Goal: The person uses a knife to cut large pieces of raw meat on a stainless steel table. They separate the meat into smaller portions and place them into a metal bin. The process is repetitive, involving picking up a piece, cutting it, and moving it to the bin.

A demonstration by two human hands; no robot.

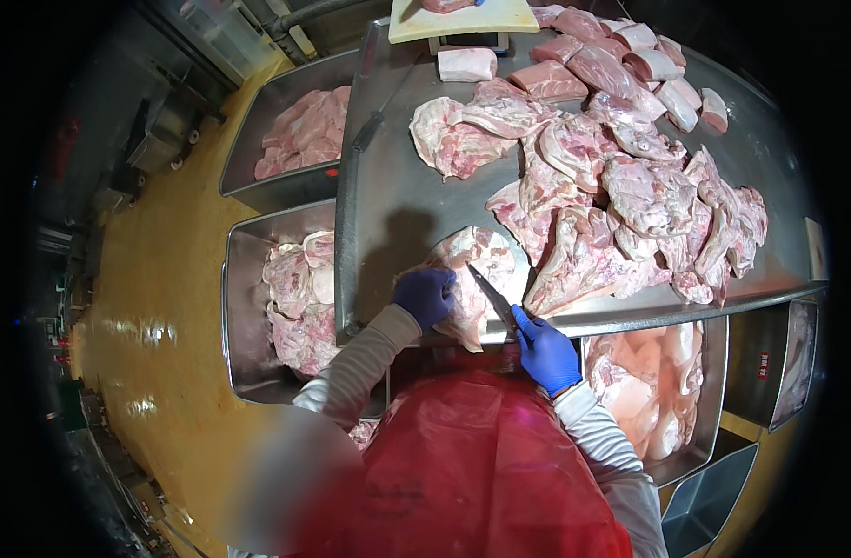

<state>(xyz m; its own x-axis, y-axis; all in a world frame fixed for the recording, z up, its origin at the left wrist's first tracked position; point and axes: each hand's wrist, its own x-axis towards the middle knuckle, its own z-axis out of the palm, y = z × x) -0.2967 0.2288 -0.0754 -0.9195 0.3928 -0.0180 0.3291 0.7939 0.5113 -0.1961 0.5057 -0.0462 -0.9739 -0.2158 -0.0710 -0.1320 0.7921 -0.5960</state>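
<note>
At the near edge of a steel table (388, 200), a pale pink slab of raw meat (474, 246) with white fat lies before me. My left hand (425, 296), in a blue glove, has its fingers curled on the slab's left side. In my blue-gloved right hand (548, 355) is a knife (491, 295); its dark blade points away and to the left, with the tip over the slab. How deep the tip sits in the meat, I cannot tell. A heap of similar raw meat pieces (584, 251) spreads close by on the right.
Blocks of trimmed meat (611, 70) lie at the far right of the table, near a white cutting board (463, 23). Steel bins of meat stand left (235, 298), far left (244, 191) and right (718, 372) of the table. A dark rod (368, 130) lies along its left edge.
</note>
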